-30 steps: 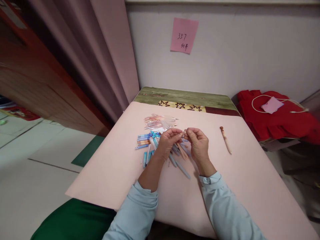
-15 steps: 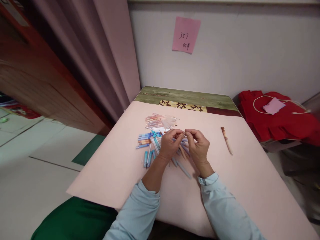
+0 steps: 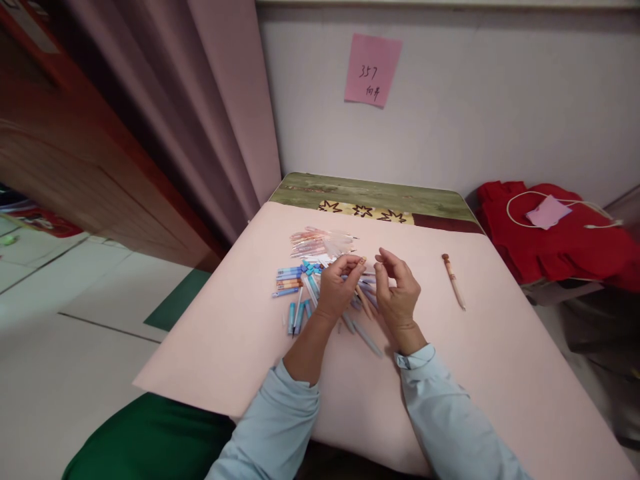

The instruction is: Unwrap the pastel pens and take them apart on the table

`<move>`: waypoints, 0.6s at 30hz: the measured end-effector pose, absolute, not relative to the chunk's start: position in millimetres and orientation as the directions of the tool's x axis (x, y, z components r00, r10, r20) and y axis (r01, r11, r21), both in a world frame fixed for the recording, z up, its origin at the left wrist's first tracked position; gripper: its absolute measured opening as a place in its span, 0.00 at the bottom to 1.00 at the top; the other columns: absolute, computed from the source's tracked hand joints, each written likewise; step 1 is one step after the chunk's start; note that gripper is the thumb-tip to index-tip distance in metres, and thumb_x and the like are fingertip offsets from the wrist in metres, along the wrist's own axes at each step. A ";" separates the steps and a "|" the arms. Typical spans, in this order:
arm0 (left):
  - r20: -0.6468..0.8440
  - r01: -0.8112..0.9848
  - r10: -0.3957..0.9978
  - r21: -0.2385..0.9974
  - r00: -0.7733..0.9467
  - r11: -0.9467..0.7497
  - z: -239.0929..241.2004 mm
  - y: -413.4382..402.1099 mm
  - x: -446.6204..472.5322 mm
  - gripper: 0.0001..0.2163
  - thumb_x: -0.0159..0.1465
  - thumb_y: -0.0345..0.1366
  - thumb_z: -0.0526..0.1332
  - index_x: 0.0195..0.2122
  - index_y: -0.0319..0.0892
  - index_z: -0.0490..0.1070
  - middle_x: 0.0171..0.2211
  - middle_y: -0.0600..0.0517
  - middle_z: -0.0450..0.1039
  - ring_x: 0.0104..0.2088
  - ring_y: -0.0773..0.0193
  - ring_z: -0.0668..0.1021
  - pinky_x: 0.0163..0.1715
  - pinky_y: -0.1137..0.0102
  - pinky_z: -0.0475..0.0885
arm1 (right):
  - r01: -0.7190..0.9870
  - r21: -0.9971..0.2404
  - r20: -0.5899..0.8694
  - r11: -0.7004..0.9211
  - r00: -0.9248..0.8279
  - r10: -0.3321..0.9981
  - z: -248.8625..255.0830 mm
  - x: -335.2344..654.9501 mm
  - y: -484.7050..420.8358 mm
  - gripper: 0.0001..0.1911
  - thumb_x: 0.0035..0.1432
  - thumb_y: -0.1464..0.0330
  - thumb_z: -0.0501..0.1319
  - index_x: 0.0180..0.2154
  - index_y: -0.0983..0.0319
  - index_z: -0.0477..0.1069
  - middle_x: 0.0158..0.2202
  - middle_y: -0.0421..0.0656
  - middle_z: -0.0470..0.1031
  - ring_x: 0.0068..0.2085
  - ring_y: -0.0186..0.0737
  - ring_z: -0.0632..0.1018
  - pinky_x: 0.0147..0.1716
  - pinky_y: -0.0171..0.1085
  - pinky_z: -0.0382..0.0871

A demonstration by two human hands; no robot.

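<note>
Left hand pinches a small pen part at its fingertips; right hand is loosely open just beside it, holding nothing visible. Both hover over scattered pen pieces on the pink tabletop. These look light, stiff and smooth; grip them mid-barrel. Beyond, a finished pen; a wall note reads "357".

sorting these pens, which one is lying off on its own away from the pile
The tan pen with a dark round cap, alone on the pink table cover right of the right hand; the rest cluster by the left hand.
</note>
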State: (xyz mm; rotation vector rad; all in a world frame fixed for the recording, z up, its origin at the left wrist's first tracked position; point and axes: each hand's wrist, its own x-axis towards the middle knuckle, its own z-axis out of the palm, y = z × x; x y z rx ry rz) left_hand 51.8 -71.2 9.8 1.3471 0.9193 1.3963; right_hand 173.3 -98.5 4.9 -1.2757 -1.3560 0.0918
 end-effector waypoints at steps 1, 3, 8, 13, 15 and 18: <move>0.255 -0.146 0.966 0.958 0.044 -0.246 9.7 -70.9 51.9 0.06 0.58 0.36 0.67 0.36 0.42 0.76 0.32 0.51 0.77 0.34 0.65 0.77 0.39 0.72 0.70 | 0.591 -0.706 0.652 0.390 0.329 0.683 4.0 173.4 -98.4 0.17 0.63 0.68 0.56 0.53 0.58 0.72 0.43 0.47 0.78 0.43 0.40 0.78 0.45 0.41 0.73; 0.226 -0.170 0.974 0.961 0.024 -0.219 8.7 -70.2 52.2 0.07 0.57 0.36 0.67 0.36 0.42 0.76 0.32 0.50 0.77 0.33 0.66 0.77 0.38 0.72 0.71 | 0.591 -0.702 0.662 0.398 0.334 0.671 2.3 173.5 -97.7 0.18 0.64 0.69 0.55 0.54 0.58 0.71 0.43 0.46 0.77 0.43 0.40 0.78 0.46 0.42 0.74; 0.261 -0.135 0.963 0.959 0.070 -0.250 0.8 -67.6 52.5 0.09 0.58 0.39 0.67 0.37 0.41 0.75 0.32 0.51 0.78 0.33 0.66 0.78 0.35 0.72 0.72 | 0.674 -0.574 0.753 0.465 0.211 0.623 0.3 172.4 -95.6 0.21 0.63 0.73 0.52 0.55 0.57 0.70 0.48 0.47 0.75 0.46 0.40 0.78 0.46 0.41 0.75; 0.318 -0.067 0.946 0.947 0.071 -0.313 -5.2 -66.1 52.6 0.08 0.60 0.39 0.65 0.37 0.41 0.75 0.33 0.51 0.78 0.33 0.66 0.79 0.36 0.72 0.73 | 0.710 -0.541 0.761 0.452 0.184 0.622 2.8 170.7 -95.7 0.20 0.62 0.74 0.52 0.54 0.57 0.71 0.48 0.47 0.76 0.46 0.39 0.78 0.46 0.40 0.75; 0.328 -0.060 0.942 0.944 0.071 -0.324 -4.8 -66.3 52.8 0.08 0.60 0.39 0.65 0.37 0.41 0.75 0.34 0.51 0.78 0.34 0.65 0.79 0.36 0.71 0.74 | 0.707 -0.550 0.753 0.444 0.191 0.630 3.2 169.8 -95.7 0.20 0.62 0.73 0.52 0.54 0.57 0.70 0.49 0.47 0.75 0.47 0.40 0.78 0.46 0.40 0.75; 0.326 -0.055 0.943 0.945 0.069 -0.323 -2.4 -66.1 52.0 0.08 0.61 0.39 0.64 0.37 0.41 0.75 0.33 0.51 0.79 0.34 0.65 0.80 0.37 0.71 0.74 | 0.704 -0.556 0.743 0.442 0.182 0.644 2.5 168.8 -95.2 0.20 0.63 0.73 0.52 0.54 0.57 0.70 0.48 0.47 0.76 0.46 0.40 0.77 0.47 0.41 0.74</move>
